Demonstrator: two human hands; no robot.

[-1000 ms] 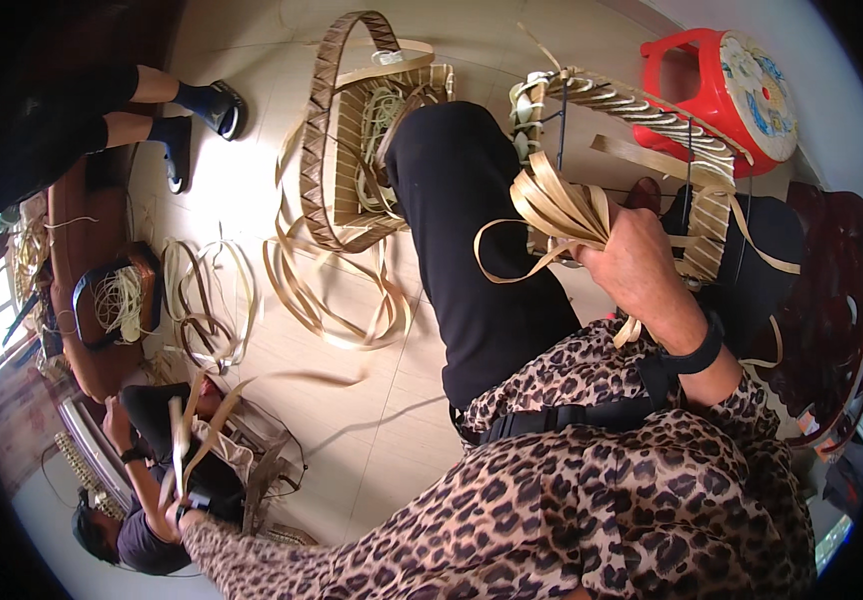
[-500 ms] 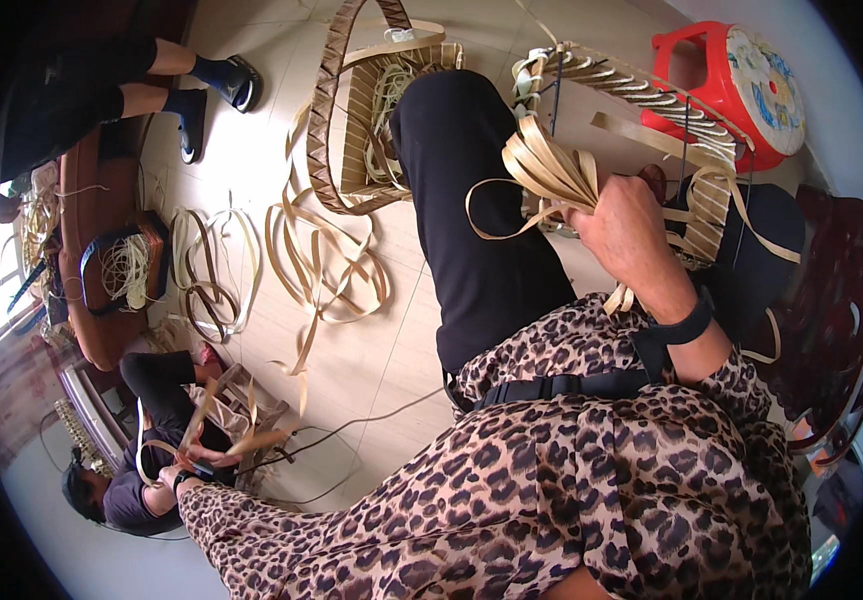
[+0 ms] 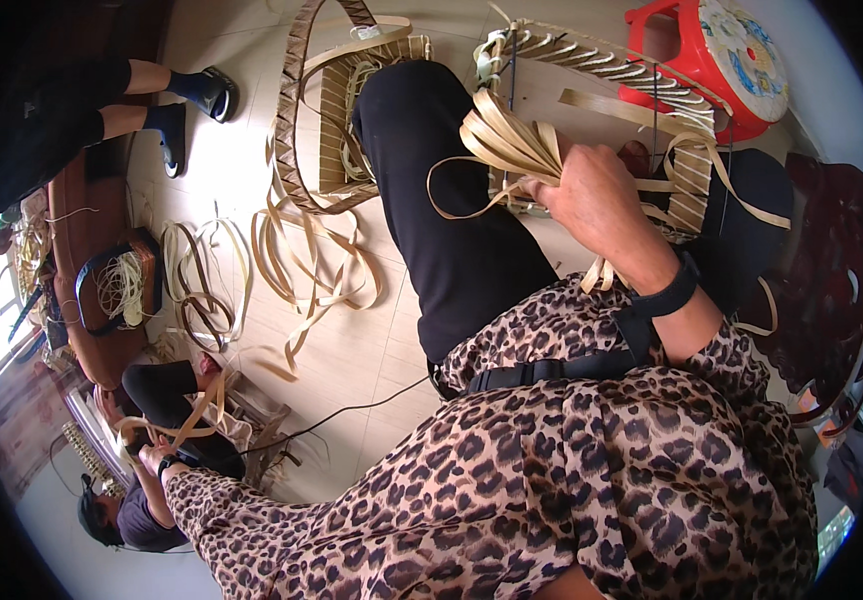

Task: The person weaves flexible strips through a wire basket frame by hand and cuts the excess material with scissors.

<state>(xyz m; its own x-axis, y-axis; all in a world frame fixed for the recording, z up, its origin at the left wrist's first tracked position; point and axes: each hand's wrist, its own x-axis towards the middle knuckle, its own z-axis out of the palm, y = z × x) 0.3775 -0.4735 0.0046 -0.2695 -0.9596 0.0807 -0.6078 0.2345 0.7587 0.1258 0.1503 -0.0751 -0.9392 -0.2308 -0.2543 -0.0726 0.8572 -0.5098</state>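
My right hand (image 3: 597, 195) is closed around a fanned bundle of flat tan weaving strips (image 3: 512, 140), held beside my right knee. One strip loops out of the bundle, and short ends hang below the fist. Stretched far to the left, my left hand (image 3: 155, 462) looks closed on a long tan strip (image 3: 197, 430) that bends around it; the fingers are small and partly hidden there. Under the right hand is a frame-like woven basket (image 3: 692, 185) with white-wrapped edges and dark rods. Beyond my left knee stands a handled basket (image 3: 337, 125) with pale strips inside.
Tan strips (image 3: 317, 260) and brown and pale coils (image 3: 207, 280) lie on the tiled floor. A red stool (image 3: 752, 70) stands far right, a dark carved chair (image 3: 822, 280) at right. A capped co-worker (image 3: 142, 515) sits lower left, near a black cable (image 3: 352, 408). Another person's legs (image 3: 142, 100) are upper left.
My left hand has moved farther left and slightly up, drawing the strip with it. The right hand keeps its bundle. The whole view has shifted a little.
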